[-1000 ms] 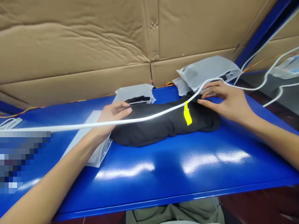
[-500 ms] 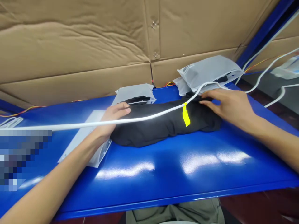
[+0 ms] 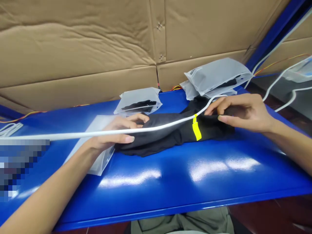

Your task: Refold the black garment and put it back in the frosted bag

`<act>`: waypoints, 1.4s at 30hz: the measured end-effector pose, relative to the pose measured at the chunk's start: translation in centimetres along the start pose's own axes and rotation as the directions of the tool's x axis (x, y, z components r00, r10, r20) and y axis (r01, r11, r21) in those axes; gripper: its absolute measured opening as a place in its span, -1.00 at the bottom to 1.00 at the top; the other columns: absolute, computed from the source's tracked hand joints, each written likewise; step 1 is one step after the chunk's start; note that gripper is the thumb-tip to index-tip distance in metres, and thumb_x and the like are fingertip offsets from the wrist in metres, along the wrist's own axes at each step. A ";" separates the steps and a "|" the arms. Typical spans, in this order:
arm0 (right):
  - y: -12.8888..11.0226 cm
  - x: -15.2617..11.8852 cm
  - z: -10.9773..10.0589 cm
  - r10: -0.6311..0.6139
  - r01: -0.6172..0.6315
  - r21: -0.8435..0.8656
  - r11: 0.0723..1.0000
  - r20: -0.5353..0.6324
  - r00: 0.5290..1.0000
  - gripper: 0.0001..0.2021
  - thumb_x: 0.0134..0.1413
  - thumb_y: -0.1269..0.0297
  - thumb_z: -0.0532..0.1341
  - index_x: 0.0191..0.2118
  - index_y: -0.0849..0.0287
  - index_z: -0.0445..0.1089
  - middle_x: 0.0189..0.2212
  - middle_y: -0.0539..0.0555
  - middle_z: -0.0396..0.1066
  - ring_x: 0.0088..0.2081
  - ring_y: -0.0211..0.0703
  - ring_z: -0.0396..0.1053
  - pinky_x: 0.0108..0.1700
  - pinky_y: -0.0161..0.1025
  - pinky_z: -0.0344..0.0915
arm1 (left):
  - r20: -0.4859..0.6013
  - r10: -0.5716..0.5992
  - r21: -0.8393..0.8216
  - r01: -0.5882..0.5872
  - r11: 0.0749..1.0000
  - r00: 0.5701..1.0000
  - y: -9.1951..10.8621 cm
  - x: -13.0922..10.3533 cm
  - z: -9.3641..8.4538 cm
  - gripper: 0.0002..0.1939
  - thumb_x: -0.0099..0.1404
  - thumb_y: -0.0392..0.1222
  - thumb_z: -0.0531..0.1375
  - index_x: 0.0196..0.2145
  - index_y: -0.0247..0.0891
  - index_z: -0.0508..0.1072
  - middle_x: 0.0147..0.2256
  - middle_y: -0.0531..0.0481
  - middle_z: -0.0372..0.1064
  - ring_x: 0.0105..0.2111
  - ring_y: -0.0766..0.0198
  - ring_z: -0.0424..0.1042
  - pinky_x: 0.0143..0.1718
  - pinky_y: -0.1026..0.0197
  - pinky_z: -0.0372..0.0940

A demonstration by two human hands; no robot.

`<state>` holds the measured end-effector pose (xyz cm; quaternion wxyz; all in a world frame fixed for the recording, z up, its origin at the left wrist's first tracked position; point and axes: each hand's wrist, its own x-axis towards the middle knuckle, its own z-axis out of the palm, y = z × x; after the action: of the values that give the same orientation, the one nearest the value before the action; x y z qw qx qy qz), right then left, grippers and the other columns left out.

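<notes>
So there's this long bundle of black cloth (image 3: 168, 135) lying lengthwise near the middle of a shiny blue table (image 3: 175, 188), and both hands are on it, one at each end. The left hand (image 3: 117, 125) is over the left end, its thumb on the near side and its fingertips on top, thumb and fingers spread well apart; can't tell if any fabric is actually pinched there. The right hand (image 3: 251, 112) is at the other end, fingers curled down into the folds with the thumb near them, but again I can't tell whether it's really clamped on the material. A bright yellow tag (image 3: 197, 131) hangs on the cloth's near side, closer to the right hand. A white cable (image 3: 158, 127) cuts across the view in front of the left hand and the cloth (yeah, it blocks a bit of both). Just behind the cloth's left half there's a frosted bag (image 3: 138, 97) with something dark inside, and a couple more frosted bags (image 3: 219, 74) are piled behind the right end. Another pale bag (image 3: 102, 164) lies partly hidden by the left forearm. Tan cardboard (image 3: 85, 48) lines the back.
</notes>
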<state>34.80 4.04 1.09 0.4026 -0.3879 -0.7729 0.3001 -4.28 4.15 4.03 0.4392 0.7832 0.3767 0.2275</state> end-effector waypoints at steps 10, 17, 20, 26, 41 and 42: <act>-1.2 -0.3 -2.7 -0.050 -0.274 0.443 0.853 0.594 0.803 -0.78 0.05 -0.01 0.45 -0.45 -0.02 0.65 -0.43 0.13 0.65 -0.48 -0.01 0.59 -0.38 -0.10 0.54 | 0.338 0.095 -0.085 -0.070 0.994 0.936 1.8 -1.6 -0.7 -0.35 0.21 0.48 0.31 -0.70 -0.10 0.56 -0.01 -0.14 0.52 -0.06 -0.02 0.55 0.09 -0.07 0.45; -3.1 0.3 -1.2 -0.134 -0.328 0.434 0.839 0.749 0.649 -0.63 0.19 -0.17 0.33 -0.20 -0.01 0.72 -0.09 0.21 0.68 -0.08 0.23 0.66 0.01 0.10 0.56 | 0.555 0.088 0.013 -0.115 0.993 0.827 3.1 -1.1 0.2 -0.36 0.37 0.54 0.05 -0.28 0.10 0.75 -0.08 -0.11 0.58 -0.15 0.08 0.58 0.01 0.12 0.45; -1.9 0.0 0.0 0.016 -0.262 0.329 0.907 0.595 0.804 -0.69 0.23 -0.11 0.34 -0.08 -0.08 0.70 -0.02 0.14 0.66 0.03 0.19 0.62 0.11 0.07 0.52 | 0.401 0.077 0.116 -0.134 0.984 0.913 2.2 -0.9 1.9 -0.56 0.49 0.26 0.15 0.08 0.04 0.65 0.06 -0.13 0.52 0.01 0.05 0.55 0.12 0.08 0.44; 1.5 -1.0 3.1 -0.136 0.211 -0.367 0.906 0.218 0.966 -0.69 0.29 0.03 0.28 -0.05 0.08 0.64 -0.04 0.23 0.60 -0.01 0.20 0.54 0.09 0.17 0.48 | 0.192 0.034 0.563 -0.138 0.815 0.981 -0.6 -0.6 4.1 -0.44 0.49 0.21 0.18 0.35 0.04 0.41 0.29 -0.20 0.30 0.35 -0.18 0.23 0.36 -0.30 0.19; 1.6 -3.1 5.1 -0.024 0.359 -0.623 0.695 0.479 0.877 -0.29 0.41 -0.27 0.07 0.49 -0.02 0.18 0.57 0.30 -0.16 0.53 0.59 -0.18 0.37 0.63 -0.03 | 0.252 -0.032 0.771 -0.181 0.610 0.967 -1.4 -0.8 4.5 -0.22 0.53 0.36 0.03 0.55 0.13 -0.07 0.58 -0.11 -0.30 0.55 -0.36 -0.37 0.45 -0.56 -0.26; 1.7 -3.1 5.1 -0.018 0.357 -0.622 0.696 0.482 0.876 -0.28 0.41 -0.28 0.06 0.49 -0.02 0.18 0.57 0.29 -0.17 0.54 0.56 -0.20 0.39 0.62 -0.05 | 0.250 -0.041 0.771 -0.173 0.613 0.967 -1.5 -0.8 4.5 -0.22 0.53 0.37 0.02 0.55 0.13 -0.08 0.58 -0.11 -0.32 0.55 -0.36 -0.39 0.45 -0.56 -0.26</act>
<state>32.20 1.51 -3.99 0.0709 -0.3483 -0.9344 0.0234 -2.24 1.67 0.46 0.0848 0.9311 0.3523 -0.0423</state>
